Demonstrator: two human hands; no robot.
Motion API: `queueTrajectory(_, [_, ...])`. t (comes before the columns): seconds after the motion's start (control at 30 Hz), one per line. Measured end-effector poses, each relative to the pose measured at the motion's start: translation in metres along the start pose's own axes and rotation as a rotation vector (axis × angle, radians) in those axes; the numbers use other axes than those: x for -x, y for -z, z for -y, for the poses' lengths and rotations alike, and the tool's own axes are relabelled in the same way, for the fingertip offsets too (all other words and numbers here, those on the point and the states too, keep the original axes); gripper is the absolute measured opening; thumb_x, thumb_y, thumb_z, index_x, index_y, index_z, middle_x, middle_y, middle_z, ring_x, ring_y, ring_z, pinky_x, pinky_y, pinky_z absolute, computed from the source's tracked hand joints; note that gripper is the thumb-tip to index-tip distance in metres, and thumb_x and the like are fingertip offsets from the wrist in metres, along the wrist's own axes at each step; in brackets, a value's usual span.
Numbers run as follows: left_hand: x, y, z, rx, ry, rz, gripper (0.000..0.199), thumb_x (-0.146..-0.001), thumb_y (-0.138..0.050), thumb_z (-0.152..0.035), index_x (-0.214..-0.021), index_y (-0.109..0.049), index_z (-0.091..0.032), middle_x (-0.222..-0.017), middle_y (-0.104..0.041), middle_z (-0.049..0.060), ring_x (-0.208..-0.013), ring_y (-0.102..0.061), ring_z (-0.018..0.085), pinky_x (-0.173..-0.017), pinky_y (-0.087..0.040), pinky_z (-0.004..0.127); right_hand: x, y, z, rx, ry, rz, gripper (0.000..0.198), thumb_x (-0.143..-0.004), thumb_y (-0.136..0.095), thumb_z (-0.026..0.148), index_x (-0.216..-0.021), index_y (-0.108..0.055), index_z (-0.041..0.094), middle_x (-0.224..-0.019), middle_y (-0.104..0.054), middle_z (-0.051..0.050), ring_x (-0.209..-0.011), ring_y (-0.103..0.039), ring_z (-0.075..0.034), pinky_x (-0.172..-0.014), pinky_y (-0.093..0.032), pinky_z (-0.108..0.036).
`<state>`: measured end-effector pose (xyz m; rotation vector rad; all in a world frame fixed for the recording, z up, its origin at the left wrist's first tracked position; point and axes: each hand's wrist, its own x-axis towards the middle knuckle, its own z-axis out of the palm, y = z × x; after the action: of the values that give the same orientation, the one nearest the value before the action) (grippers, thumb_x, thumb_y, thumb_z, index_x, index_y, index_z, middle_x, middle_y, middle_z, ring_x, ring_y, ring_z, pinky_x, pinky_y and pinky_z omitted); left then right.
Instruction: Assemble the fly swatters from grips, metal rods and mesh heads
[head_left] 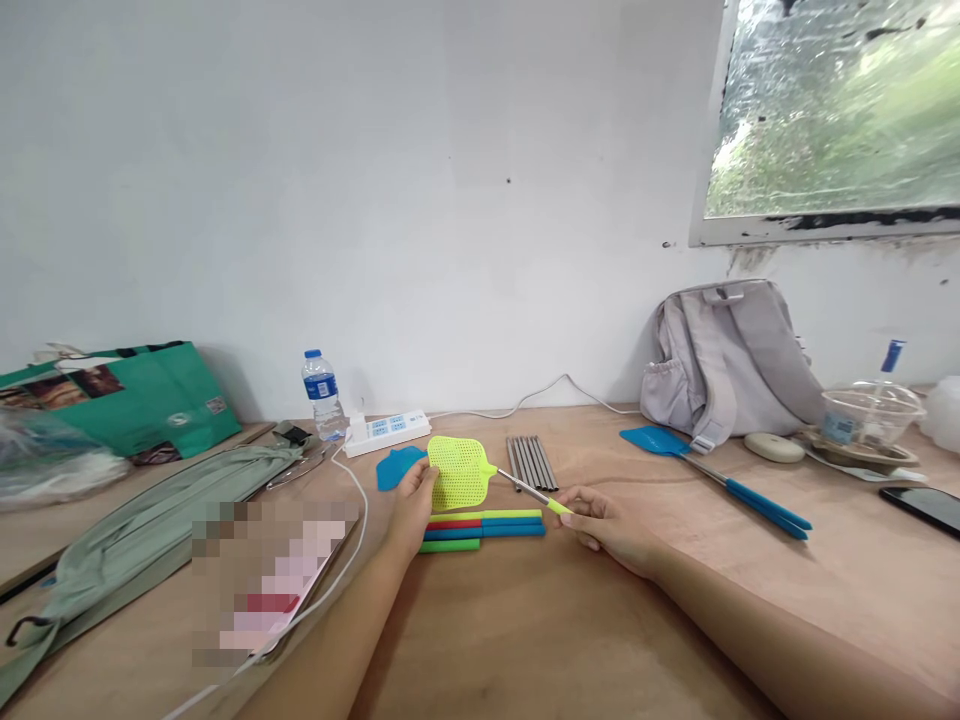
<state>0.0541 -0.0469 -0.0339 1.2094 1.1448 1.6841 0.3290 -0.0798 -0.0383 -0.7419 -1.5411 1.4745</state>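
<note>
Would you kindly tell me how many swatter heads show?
3: the yellow head in the left hand, a blue head beside that hand, and another blue head by the backpack. More may be hidden.

Yellow swatter (pixel 459 474) in two-handed grip (pixel 613 527)

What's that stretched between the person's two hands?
In the head view, a yellow-green fly swatter spans from the left hand to the right hand. Coloured tubes lie between them too.
</note>
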Motion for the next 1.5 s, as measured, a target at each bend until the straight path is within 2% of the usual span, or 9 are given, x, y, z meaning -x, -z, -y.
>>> queueTrajectory(0.43, [0.002, 0.000, -0.007, -0.065, -0.033, 0.057, 0.046, -0.066, -0.057, -0.046, -0.100, -0.057, -0.015, -0.090, -0.065, 0.007, -0.082, -0.060, 0.020, -0.074, -0.047, 0.032, -0.003, 0.005, -0.008, 0.002, -0.085, -0.068, 0.023, -0.064, -0.067, 0.031, -0.080, -0.059, 0.017, -0.059, -0.051, 0.005, -0.039, -0.031, -0.002, -0.039, -0.017, -0.020])
queueTrajectory(0.7, [0.009, -0.002, -0.013, -0.173, -0.091, 0.181, 0.041, -0.070, -0.055, -0.046, -0.097, -0.056, -0.016, -0.098, -0.064, 0.007, -0.091, -0.058, 0.020, -0.078, -0.046, 0.030, -0.003, 0.034, 0.003, 0.234, -0.126, -0.027, 0.026, -0.065, -0.062, 0.037, -0.074, -0.063, 0.013, -0.045, -0.042, 0.007, -0.038, -0.032, -0.004, -0.039, -0.018, -0.020])
queueTrajectory(0.83, [0.018, -0.011, -0.020, -0.128, -0.050, 0.277, 0.039, -0.068, -0.059, -0.043, -0.096, -0.053, -0.015, -0.097, -0.064, 0.007, -0.089, -0.060, 0.020, -0.074, -0.048, 0.030, -0.002, 0.050, 0.006, 0.324, -0.116, -0.022, 0.026, -0.065, -0.061, 0.039, -0.069, -0.062, 0.014, -0.038, -0.038, 0.008, -0.036, -0.029, -0.005, -0.038, -0.016, -0.021])
queueTrajectory(0.97, [0.030, -0.021, -0.031, -0.085, 0.027, 0.280, 0.047, -0.061, -0.065, -0.042, -0.097, -0.050, -0.015, -0.097, -0.064, 0.008, -0.088, -0.061, 0.022, -0.074, -0.049, 0.034, -0.002, 0.057, 0.003, 0.316, -0.100, 0.023, 0.026, -0.067, -0.061, 0.038, -0.071, -0.062, 0.013, -0.037, -0.038, 0.008, -0.034, -0.029, -0.005, -0.037, -0.014, -0.021])
queueTrajectory(1.07, [0.037, -0.024, -0.037, -0.095, 0.035, 0.293, 0.052, -0.059, -0.067, -0.040, -0.101, -0.050, -0.014, -0.102, -0.063, 0.009, -0.093, -0.059, 0.024, -0.079, -0.048, 0.038, -0.001, 0.059, 0.001, 0.298, -0.097, 0.036, 0.025, -0.066, -0.062, 0.037, -0.073, -0.063, 0.013, -0.037, -0.039, 0.008, -0.033, -0.027, -0.004, -0.036, -0.012, -0.021])
queueTrajectory(1.33, [0.044, -0.020, -0.033, -0.180, 0.113, 0.412, 0.050, -0.058, -0.068, -0.042, -0.096, -0.054, -0.013, -0.104, -0.063, 0.011, -0.091, -0.060, 0.024, -0.079, -0.050, 0.038, -0.001, 0.063, 0.001, 0.266, -0.127, 0.060, 0.024, -0.061, -0.065, 0.035, -0.070, -0.064, 0.012, -0.039, -0.042, 0.007, -0.032, -0.026, -0.002, -0.034, -0.010, -0.020])
queueTrajectory(1.5, [0.044, -0.017, -0.033, -0.234, 0.100, 0.489, 0.045, -0.060, -0.068, -0.040, -0.095, -0.056, -0.014, -0.103, -0.063, 0.010, -0.090, -0.060, 0.023, -0.077, -0.051, 0.036, 0.000, 0.062, 0.005, 0.276, -0.198, 0.073, 0.021, -0.060, -0.066, 0.032, -0.067, -0.065, 0.012, -0.045, -0.050, 0.005, -0.032, -0.024, -0.001, -0.033, -0.009, -0.020])
